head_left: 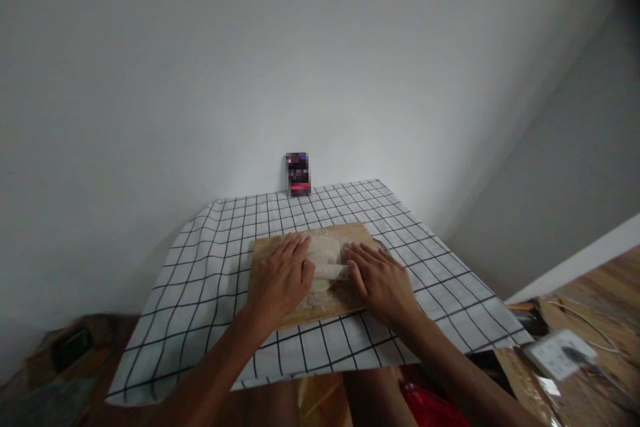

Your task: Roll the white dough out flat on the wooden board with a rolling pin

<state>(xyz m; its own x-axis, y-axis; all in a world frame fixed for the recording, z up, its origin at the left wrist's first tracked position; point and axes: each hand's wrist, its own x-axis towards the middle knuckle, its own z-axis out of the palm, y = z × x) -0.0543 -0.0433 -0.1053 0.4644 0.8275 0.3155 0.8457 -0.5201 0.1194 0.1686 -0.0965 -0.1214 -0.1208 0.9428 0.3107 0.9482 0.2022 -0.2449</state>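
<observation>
A flour-dusted rolling pin [331, 272] lies across a flattened piece of pale dough [325, 250] on a wooden board [320, 310]. My left hand [284, 273] rests over the pin's left end, its fingers stretched forward and the thumb beside the pin. Over the right end lies my right hand [379, 273], palm down, with fingers extended past the pin. Both hands hide the pin's ends. Neither hand's fingers are wrapped round it. Loose flour is scattered on the board around the dough.
The board stands on a table with a black-and-white checked cloth [210, 280]. A dark, blurred-out upright item [299, 175] leans by the wall at the back. On the lower right are a white power strip [559, 353] and cables. A cardboard box [70, 350] sits lower left.
</observation>
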